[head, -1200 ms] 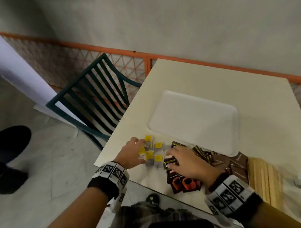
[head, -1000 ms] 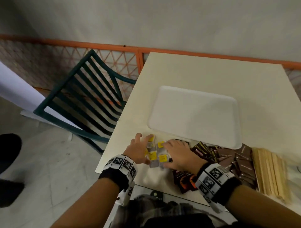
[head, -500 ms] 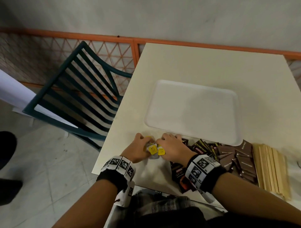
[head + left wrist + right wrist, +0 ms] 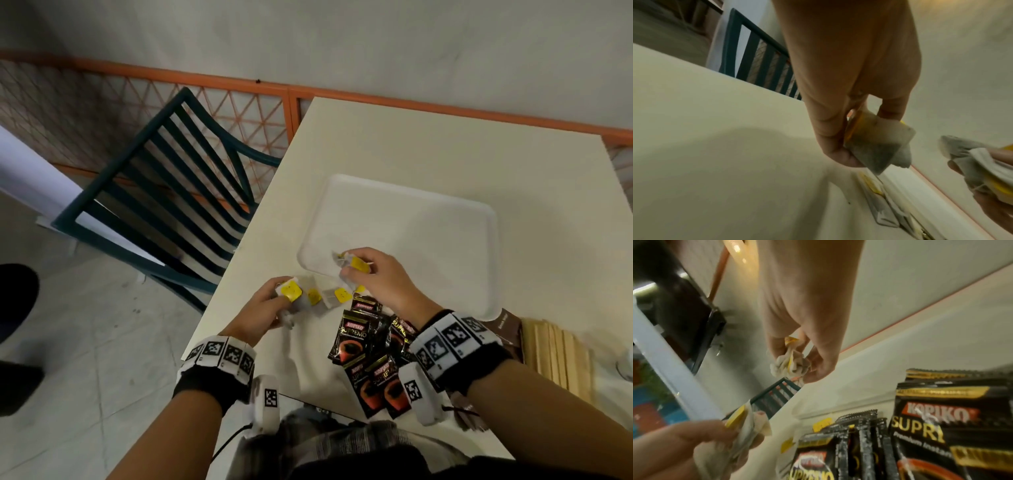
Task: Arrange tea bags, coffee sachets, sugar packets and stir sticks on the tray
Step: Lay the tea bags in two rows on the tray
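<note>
Only tea bags (image 4: 352, 265) overhang tray (image 4: 428, 240)

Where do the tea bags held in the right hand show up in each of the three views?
Head: tea bags in the right hand, centre, over the tray's near-left corner.
Left wrist: right edge, bunched.
Right wrist: upper centre, crumpled under the fingers.
Shared landmark: green slatted chair.
</note>
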Action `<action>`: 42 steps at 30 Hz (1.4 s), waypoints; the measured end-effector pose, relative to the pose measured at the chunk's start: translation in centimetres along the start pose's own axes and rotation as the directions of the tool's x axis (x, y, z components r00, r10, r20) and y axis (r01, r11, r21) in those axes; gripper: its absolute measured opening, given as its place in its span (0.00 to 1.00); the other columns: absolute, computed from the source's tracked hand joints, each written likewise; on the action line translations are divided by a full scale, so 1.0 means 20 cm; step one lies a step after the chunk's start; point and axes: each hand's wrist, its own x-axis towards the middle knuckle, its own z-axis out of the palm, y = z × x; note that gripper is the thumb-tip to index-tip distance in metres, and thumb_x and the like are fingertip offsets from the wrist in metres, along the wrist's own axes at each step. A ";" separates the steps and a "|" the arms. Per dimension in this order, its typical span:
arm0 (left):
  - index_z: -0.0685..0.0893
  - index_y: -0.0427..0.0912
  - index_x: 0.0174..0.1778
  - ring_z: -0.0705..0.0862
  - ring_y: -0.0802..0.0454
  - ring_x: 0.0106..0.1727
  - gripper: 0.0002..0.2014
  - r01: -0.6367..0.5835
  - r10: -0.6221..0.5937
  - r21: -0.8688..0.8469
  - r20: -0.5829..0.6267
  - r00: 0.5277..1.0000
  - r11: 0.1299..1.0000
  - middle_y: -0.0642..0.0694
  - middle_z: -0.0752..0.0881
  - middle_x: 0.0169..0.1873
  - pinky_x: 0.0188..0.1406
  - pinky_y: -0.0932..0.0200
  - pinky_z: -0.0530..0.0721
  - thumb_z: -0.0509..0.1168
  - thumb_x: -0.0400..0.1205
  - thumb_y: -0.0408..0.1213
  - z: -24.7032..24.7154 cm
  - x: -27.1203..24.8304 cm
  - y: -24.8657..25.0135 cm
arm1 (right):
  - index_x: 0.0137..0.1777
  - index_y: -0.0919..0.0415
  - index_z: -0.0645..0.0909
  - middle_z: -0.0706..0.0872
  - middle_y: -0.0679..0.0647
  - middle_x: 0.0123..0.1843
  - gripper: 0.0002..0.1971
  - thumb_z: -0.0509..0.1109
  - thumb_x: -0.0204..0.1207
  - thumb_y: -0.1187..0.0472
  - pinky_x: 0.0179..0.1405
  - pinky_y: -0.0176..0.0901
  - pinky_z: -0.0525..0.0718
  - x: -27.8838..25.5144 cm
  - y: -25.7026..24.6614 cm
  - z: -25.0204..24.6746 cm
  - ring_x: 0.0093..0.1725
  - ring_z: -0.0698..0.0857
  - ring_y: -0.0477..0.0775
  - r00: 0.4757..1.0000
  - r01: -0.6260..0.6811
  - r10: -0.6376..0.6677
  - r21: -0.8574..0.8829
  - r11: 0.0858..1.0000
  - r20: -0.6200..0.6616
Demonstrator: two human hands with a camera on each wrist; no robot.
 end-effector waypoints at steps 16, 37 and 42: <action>0.79 0.36 0.42 0.85 0.48 0.29 0.10 0.177 -0.081 -0.590 0.186 0.979 0.788 0.39 0.83 0.33 0.32 0.56 0.83 0.51 0.76 0.30 0.19 -0.04 0.15 | 0.72 0.56 0.69 0.72 0.57 0.68 0.19 0.60 0.82 0.57 0.63 0.39 0.72 -0.09 -0.11 0.26 0.65 0.73 0.52 0.965 0.218 -0.178 -0.208 0.954 0.193; 0.79 0.43 0.50 0.72 0.55 0.21 0.17 0.087 -0.104 -0.515 -0.004 0.995 0.853 0.44 0.75 0.30 0.16 0.68 0.73 0.64 0.75 0.52 0.01 0.05 -0.01 | 0.68 0.57 0.73 0.82 0.53 0.61 0.17 0.63 0.80 0.57 0.57 0.34 0.71 -0.02 -0.02 0.16 0.64 0.78 0.52 0.985 0.147 -0.103 -0.351 0.925 0.141; 0.71 0.38 0.61 0.70 0.56 0.17 0.18 0.000 -0.066 -0.501 -0.115 0.991 0.866 0.45 0.76 0.22 0.16 0.67 0.73 0.57 0.85 0.49 -0.08 0.05 -0.08 | 0.70 0.59 0.72 0.75 0.57 0.64 0.21 0.63 0.79 0.53 0.66 0.48 0.72 -0.03 0.08 0.22 0.65 0.71 0.58 0.932 0.312 -0.056 -0.712 0.628 0.359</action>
